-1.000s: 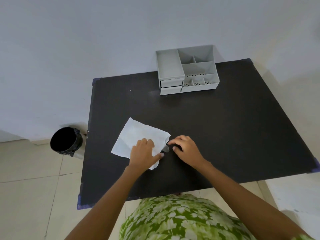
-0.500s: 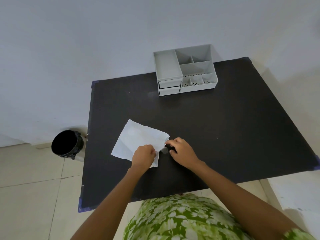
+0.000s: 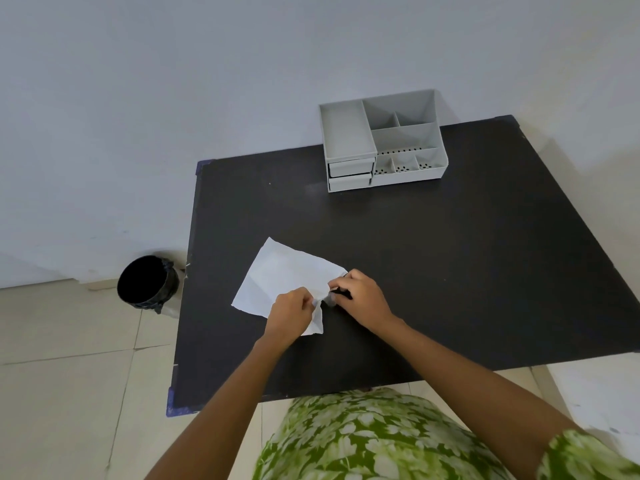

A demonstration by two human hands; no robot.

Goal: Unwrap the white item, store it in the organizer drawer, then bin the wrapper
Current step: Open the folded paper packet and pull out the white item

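Standing by the table, taking stock from the person's side outward:

Left hand (image 3: 290, 310): fingers curled together, pinching the near right corner of the wrapper and lifting that corner off the table.

Right hand (image 3: 360, 296): fingers bunched together on a small item (image 3: 329, 298) at the wrapper's right edge; whether they truly clamp it I cannot tell, as the knuckles hide the tips.

Small item: greyish, mostly covered by the fingers, just beside the left hand; too small to make out its shape.

Wrapper (image 3: 284, 278): white creased sheet, opened out nearly flat on the table, right edge crumpled between the two hands.

Table (image 3: 450, 271): dark top, bare apart from the sheet and the organizer.

Bin (image 3: 147, 280): black, on the floor off the table's left edge, well apart from the hands.

Organizer (image 3: 382, 140): grey, at the far edge against the wall; two small drawers (image 3: 349, 174) at its front left, the upper one looking a little ajar, though I cannot be sure.

Progress: unwrapping looks nearly finished, the item about free of the sheet. Storing in the drawer not yet done. Binning the wrapper not yet done.
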